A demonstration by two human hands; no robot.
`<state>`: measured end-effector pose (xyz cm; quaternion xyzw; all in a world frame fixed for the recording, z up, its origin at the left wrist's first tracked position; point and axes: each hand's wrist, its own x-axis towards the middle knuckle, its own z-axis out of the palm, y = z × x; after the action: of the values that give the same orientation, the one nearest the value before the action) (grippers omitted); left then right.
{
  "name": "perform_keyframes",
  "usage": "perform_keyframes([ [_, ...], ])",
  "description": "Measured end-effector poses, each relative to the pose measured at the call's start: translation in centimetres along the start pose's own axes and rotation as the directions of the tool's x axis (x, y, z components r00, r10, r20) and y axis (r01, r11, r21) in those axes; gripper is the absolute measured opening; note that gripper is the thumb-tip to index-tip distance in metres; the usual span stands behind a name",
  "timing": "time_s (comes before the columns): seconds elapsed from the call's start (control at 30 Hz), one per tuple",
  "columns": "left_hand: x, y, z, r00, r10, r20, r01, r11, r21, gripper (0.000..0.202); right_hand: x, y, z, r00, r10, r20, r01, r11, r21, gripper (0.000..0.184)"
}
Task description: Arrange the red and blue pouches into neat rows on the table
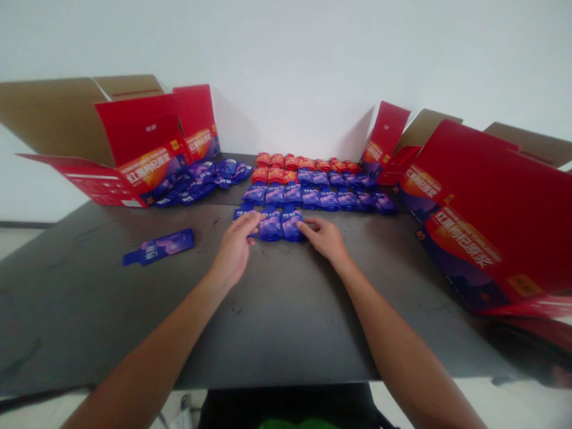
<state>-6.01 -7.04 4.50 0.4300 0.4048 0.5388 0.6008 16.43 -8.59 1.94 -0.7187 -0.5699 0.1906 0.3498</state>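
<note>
Rows of small pouches lie on a dark table (277,310): red ones (295,162) at the back, blue-purple ones (313,196) in front. The nearest row holds a few blue pouches (281,226). My left hand (235,247) rests on the left end of this row, fingers stretched flat over a pouch. Against the row's right end lies my right hand (324,237), its fingertips touching the rightmost pouch. Neither hand grips anything.
An open red carton (134,149) lies on its side at the back left with several blue pouches (201,179) spilling out. Another red carton (482,220) lies at the right. A single blue pouch (158,246) lies apart at the left.
</note>
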Motion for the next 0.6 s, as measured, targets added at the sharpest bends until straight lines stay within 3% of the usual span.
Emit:
perform_keyframes([
  [0.4,-0.27,0.43,0.12,1.000,0.016,-0.015,-0.016,1.000,0.004,0.019,-0.19,-0.11,0.04,1.000,-0.014,0.013,0.014,1.000,0.004,0.046],
  [0.6,0.12,-0.22,-0.12,0.998,0.067,0.003,-0.067,0.994,0.082,0.021,-0.29,-0.19,-0.76,0.996,-0.060,-0.069,0.052,0.992,-0.114,0.051],
])
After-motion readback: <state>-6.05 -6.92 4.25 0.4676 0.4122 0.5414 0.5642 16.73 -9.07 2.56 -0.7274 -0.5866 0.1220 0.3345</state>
